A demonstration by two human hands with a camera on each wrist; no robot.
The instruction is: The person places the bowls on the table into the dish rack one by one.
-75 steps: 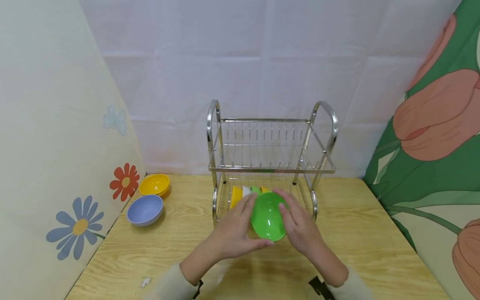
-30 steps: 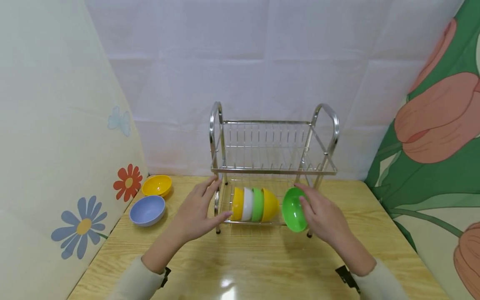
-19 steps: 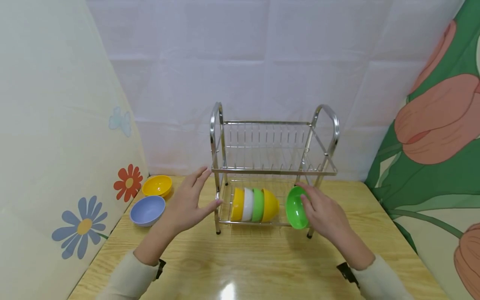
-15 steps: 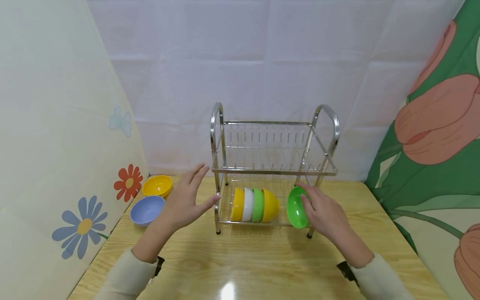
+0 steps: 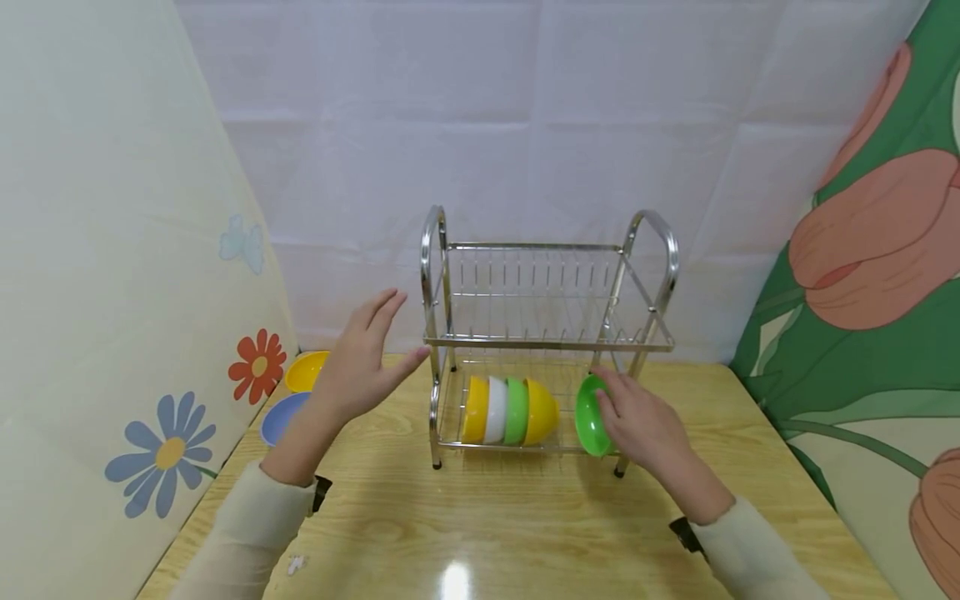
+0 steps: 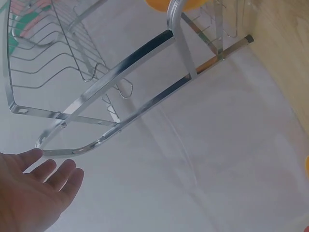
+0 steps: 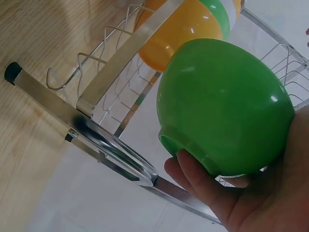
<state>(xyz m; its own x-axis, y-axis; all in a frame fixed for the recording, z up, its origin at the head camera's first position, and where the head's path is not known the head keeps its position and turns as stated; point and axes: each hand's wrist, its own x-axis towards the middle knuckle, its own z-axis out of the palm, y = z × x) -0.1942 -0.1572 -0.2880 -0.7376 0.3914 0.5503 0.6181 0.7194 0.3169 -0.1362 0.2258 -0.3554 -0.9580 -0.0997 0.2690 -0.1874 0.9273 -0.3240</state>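
Observation:
My right hand (image 5: 645, 421) grips a bright green bowl (image 5: 591, 421) by its rim and base, at the right end of the rack's lower tier. The bowl is tipped on its side, hollow facing left. In the right wrist view, fingers (image 7: 193, 176) curl at the foot ring of the green bowl (image 7: 222, 106). To its left on that tier, several nested bowls stand on edge, the outermost a yellow bowl (image 5: 542, 412). My left hand (image 5: 352, 367) hovers left of the metal dish rack (image 5: 547, 342), fingers spread, holding nothing.
Behind the left forearm, a blue bowl (image 5: 279, 419) and a yellow bowl (image 5: 302, 372) sit on the wooden table (image 5: 480, 525), partly hidden. The rack's upper tier with its wire slots overhangs the lower one. A pale cloth (image 5: 360, 150) hangs behind.
The right hand has carried the green bowl rightward from in front of the rack to its lower right end. The left hand has let go of the bowl and moved left and up.

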